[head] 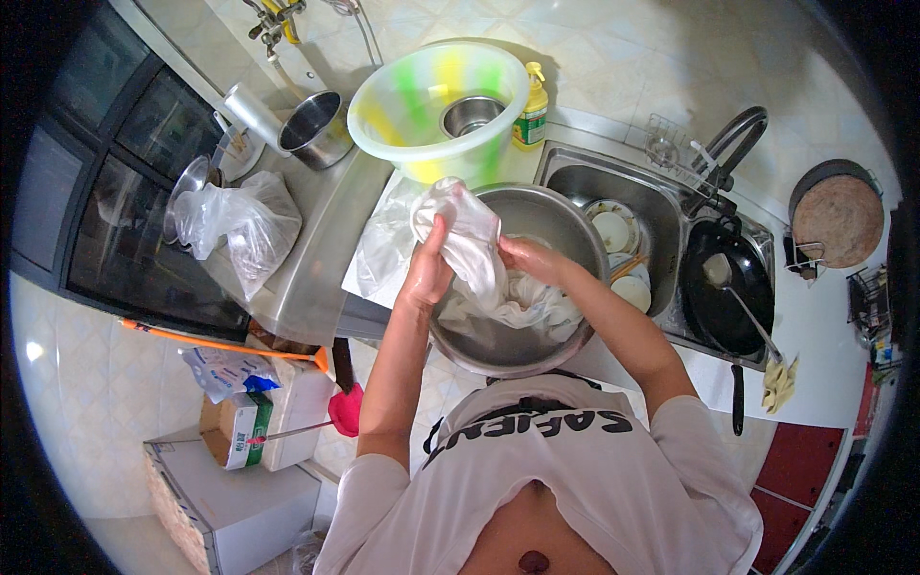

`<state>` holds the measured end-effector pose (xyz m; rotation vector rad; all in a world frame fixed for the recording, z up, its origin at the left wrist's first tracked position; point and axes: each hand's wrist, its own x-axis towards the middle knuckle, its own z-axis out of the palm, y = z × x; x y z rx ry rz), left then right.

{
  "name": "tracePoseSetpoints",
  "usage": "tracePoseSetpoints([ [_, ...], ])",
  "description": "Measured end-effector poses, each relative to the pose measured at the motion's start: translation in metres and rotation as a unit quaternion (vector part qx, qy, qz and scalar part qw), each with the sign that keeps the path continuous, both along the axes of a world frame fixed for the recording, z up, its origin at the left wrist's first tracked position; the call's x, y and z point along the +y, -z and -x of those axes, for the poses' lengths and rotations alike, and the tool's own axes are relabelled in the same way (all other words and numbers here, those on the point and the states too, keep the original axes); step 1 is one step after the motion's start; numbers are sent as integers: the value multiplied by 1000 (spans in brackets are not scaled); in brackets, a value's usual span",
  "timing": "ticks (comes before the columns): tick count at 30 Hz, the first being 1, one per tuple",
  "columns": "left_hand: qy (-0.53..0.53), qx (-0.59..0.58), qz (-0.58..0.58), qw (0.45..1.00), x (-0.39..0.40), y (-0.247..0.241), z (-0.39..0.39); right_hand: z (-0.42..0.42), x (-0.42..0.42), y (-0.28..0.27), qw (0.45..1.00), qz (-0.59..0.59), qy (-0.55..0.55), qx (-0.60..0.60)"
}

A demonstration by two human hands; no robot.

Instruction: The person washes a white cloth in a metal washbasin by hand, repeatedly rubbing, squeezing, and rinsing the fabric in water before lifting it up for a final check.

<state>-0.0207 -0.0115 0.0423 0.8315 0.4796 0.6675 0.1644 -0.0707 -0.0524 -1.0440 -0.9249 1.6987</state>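
A wet white cloth point(467, 237) is stretched up between my two hands, above a wide stainless steel basin point(503, 356). My left hand point(430, 269) grips its left side, thumb pointing upward. On the right edge, the fingers of my right hand point(535, 260) pinch the fabric. The lower end of the cloth trails into the basin, where bunched white fabric point(543, 305) lies in the water. The basin sits at the counter's front edge, against the left side of the sink.
Behind the basin stands a striped plastic tub point(424, 93) holding a steel bowl point(471, 115), beside a yellow pump bottle point(532, 115). The sink point(661, 194) holds dishes point(614, 230) and a black wok point(726, 287) under a dark faucet point(744, 129). A steel pot point(316, 133) and plastic bag point(262, 223) stand left.
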Motion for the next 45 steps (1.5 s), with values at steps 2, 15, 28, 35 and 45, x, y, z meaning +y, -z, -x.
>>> tracePoseSetpoints([
  [2,5,-20,-13,1000,0,3,3,5,-7,-12,998,-36,49,-24],
  [15,-30,59,-1,998,-2,30,24,-46,2,-91,954,-160,254,-3],
  [28,-5,208,-463,862,-16,-1,-8,-18,8,-120,965,-191,-2,-178],
  [35,6,139,-238,961,1,12,-4,-9,-6,-109,970,-191,98,-116],
  [45,-37,7,-131,991,4,-10,1,-19,-2,-35,933,-115,-43,-340],
])
